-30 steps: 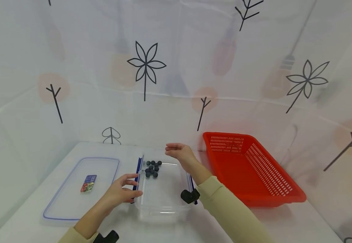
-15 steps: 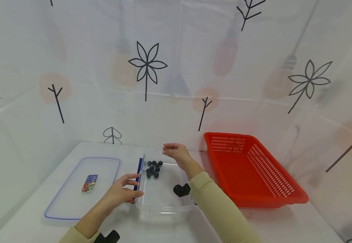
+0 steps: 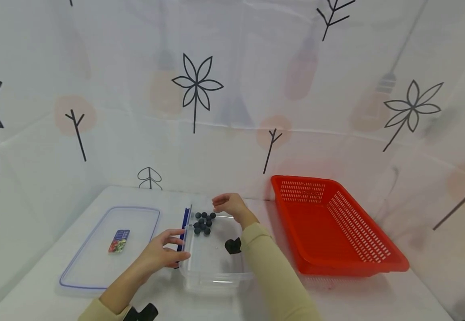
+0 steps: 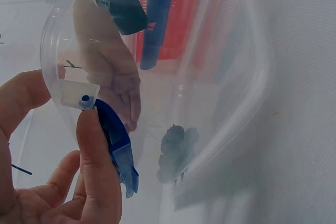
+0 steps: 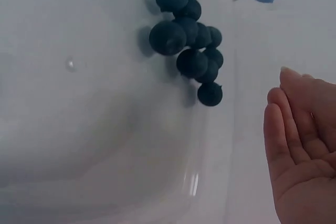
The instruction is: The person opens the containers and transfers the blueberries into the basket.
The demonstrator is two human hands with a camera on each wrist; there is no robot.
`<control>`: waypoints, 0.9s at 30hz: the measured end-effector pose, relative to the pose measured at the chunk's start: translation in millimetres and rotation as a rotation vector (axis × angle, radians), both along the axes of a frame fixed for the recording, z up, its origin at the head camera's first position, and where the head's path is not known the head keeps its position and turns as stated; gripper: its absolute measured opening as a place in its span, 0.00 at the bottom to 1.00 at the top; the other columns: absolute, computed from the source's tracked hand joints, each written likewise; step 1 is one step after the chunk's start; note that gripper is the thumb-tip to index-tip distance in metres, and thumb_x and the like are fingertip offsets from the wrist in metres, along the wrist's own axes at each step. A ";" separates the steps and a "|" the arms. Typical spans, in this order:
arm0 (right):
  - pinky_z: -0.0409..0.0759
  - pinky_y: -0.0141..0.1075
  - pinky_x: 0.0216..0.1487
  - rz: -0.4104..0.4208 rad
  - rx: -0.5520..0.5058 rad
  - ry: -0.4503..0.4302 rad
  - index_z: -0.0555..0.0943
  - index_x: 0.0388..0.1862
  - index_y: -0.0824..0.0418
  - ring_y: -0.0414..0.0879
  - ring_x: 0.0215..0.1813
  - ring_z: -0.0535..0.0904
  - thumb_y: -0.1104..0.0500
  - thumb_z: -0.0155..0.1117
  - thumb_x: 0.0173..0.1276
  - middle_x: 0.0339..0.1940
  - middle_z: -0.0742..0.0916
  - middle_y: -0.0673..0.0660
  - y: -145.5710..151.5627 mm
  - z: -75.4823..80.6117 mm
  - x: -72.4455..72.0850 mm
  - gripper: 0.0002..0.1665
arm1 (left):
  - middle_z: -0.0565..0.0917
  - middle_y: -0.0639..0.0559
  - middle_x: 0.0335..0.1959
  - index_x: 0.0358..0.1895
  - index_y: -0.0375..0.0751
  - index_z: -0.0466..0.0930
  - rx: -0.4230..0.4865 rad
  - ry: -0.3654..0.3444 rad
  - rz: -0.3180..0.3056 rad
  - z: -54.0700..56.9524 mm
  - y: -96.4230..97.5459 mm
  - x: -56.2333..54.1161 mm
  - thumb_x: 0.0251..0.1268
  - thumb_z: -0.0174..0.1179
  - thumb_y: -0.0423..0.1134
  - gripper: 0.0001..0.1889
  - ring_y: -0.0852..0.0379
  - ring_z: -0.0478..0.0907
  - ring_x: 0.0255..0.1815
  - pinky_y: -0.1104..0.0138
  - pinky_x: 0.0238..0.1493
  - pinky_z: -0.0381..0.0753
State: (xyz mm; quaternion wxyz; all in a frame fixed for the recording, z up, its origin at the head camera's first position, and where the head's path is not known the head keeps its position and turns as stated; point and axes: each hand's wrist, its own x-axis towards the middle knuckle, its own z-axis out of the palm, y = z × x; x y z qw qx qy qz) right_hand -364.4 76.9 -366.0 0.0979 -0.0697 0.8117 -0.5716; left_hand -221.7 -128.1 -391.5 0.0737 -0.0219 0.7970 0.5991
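A clear plastic container [image 3: 212, 263] stands in the middle of the table in the head view. Several dark blueberries [image 3: 201, 221] lie clustered in its far left corner; the right wrist view shows these blueberries [image 5: 192, 63] close up. At the container's left wall, my left hand [image 3: 161, 254] holds the rim, with the thumb beside a blue clip [image 4: 118, 148] and the fingers opposite. Just beyond the far rim hovers my right hand [image 3: 232, 207], fingers loosely bent and close together, with nothing in the palm [image 5: 304, 177].
Left of the container lies a clear lid [image 3: 85, 267] with a blue edge, bearing a small printed label [image 3: 119, 241]. A red perforated basket [image 3: 309, 261] sits on the right side of the table. Behind everything hangs a white patterned cloth [image 3: 224, 156].
My right hand has shifted left and a little lower, nearer the blueberries, and its forearm now covers the container's right side. The left hand has stayed on the rim.
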 end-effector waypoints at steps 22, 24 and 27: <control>0.77 0.40 0.49 0.078 0.434 0.092 0.83 0.43 0.65 0.49 0.45 0.76 0.76 0.66 0.53 0.39 0.83 0.56 -7.2 -25.6 -15.5 0.18 | 0.76 0.47 0.47 0.62 0.44 0.69 0.011 0.013 -0.020 -1.6 -2.0 -2.1 0.46 0.73 0.39 0.36 0.54 0.79 0.32 0.60 0.33 0.83; 0.77 0.40 0.49 0.087 0.450 0.100 0.83 0.43 0.65 0.50 0.44 0.77 0.77 0.66 0.52 0.38 0.83 0.56 -8.5 -27.3 -16.1 0.18 | 0.76 0.47 0.47 0.62 0.44 0.69 0.015 0.014 -0.021 -1.9 -2.7 -2.2 0.45 0.73 0.39 0.36 0.54 0.78 0.32 0.59 0.33 0.83; 0.77 0.41 0.50 0.106 0.470 0.106 0.83 0.43 0.65 0.50 0.44 0.77 0.77 0.66 0.52 0.37 0.83 0.56 -10.1 -28.7 -17.3 0.19 | 0.76 0.46 0.47 0.62 0.44 0.69 0.020 0.018 -0.024 -2.0 -4.0 -2.1 0.44 0.74 0.40 0.37 0.54 0.78 0.32 0.60 0.33 0.83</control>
